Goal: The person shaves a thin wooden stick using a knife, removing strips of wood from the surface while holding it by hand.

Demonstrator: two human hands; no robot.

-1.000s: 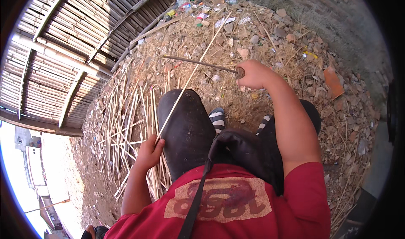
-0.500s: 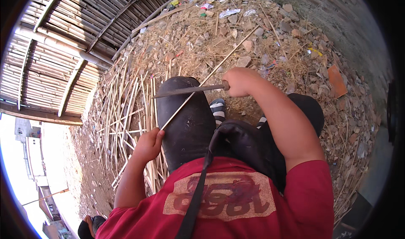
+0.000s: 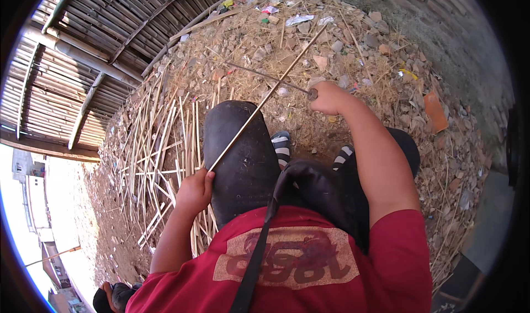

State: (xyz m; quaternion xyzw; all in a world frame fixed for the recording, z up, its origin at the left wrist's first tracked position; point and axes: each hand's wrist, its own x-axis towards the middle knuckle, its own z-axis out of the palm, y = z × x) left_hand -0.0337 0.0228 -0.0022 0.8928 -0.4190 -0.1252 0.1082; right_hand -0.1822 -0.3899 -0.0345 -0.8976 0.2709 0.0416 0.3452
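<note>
My left hand is closed around the near end of a long, thin bamboo strip, beside my left knee. The strip slants up and to the right across a dark pad on my left thigh, and its far end reaches over the rubble. My right hand grips the handle of a long knife, beyond my knees. The blade points left, seen nearly edge-on, and crosses the strip; whether they touch I cannot tell.
Many pale bamboo strips lie scattered on the ground to my left. Stones and litter cover the slope ahead. A bamboo-slat structure stands at the upper left, a brick wall at the upper right. An orange tile piece lies right.
The knife has moved forward along the strip, away from my knee, and its blade has turned edge-on. My left hand still holds the strip in nearly the same place.
</note>
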